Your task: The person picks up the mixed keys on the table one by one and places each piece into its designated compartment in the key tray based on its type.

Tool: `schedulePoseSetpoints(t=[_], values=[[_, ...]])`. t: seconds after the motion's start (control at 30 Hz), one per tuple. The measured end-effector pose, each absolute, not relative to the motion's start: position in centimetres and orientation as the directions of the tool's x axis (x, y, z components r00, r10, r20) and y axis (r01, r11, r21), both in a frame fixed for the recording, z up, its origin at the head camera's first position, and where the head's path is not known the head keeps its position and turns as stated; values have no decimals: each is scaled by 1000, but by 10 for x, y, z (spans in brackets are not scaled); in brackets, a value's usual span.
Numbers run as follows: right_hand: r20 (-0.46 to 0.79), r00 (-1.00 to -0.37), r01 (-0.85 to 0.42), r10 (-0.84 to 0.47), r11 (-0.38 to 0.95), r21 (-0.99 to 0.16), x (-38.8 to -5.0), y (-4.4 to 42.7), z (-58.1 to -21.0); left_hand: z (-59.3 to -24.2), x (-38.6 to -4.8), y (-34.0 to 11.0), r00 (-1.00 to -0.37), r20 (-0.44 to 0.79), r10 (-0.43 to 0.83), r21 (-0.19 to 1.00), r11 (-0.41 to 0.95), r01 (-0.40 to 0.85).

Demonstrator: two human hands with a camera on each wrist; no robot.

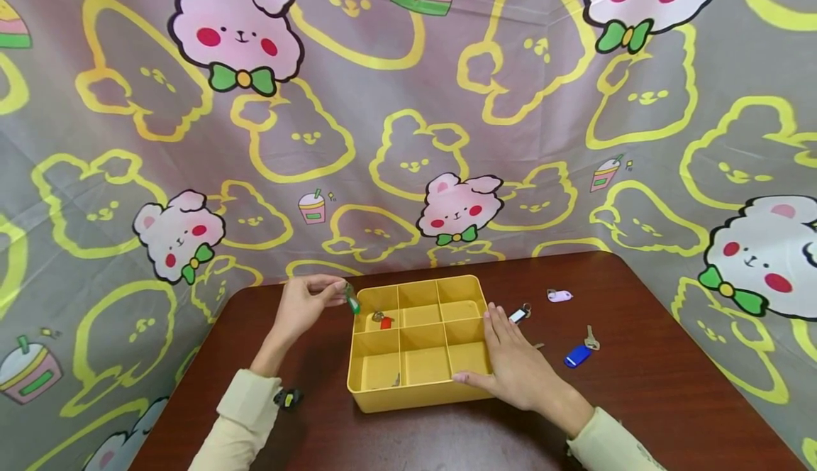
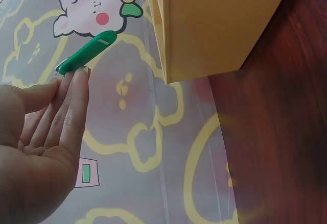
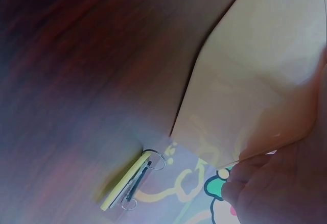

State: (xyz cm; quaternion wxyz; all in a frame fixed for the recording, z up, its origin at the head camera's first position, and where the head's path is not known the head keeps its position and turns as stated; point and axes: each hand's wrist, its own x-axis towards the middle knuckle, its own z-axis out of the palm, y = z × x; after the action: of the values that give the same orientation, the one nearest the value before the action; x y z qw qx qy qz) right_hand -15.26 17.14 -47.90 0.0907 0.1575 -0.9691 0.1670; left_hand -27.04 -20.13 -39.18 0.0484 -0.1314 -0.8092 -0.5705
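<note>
My left hand pinches a key with a green tag between thumb and fingertips, just above the back left corner of a yellow divided box. In the left wrist view the green tag juts out past the fingertips, apart from the box wall. My right hand lies along the box's right side with fingers extended, its thumb at the front right. A red key tag with its key sits in the back left compartment. Part of a key shows in the front left one.
Right of the box lie a black-edged key tag, a lilac tag and a blue tag with its key. The right wrist view shows a yellow tag on the brown table. Patterned cloth hangs behind.
</note>
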Motion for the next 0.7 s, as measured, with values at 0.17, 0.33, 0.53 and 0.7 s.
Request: schedulePoseSetpoints(t=[0.17,0.33,0.53,0.7], values=[[231,-934,-333,-272,896,-295,-153,172,-480,-392,-272,-198,-960,221,174,907,325,268],[228,-934,-336,-277,897,-286,-153,171,-482,-393,-274,-194,-957,214,195,911,312,268],[245,-930,-339,-275,898,-280,-153,171,-482,-390,-277,-188,-954,203,222,911,315,267],[254,-927,-342,-275,898,-277,-154,171,-482,-387,-279,-183,-953,188,238,918,302,256]])
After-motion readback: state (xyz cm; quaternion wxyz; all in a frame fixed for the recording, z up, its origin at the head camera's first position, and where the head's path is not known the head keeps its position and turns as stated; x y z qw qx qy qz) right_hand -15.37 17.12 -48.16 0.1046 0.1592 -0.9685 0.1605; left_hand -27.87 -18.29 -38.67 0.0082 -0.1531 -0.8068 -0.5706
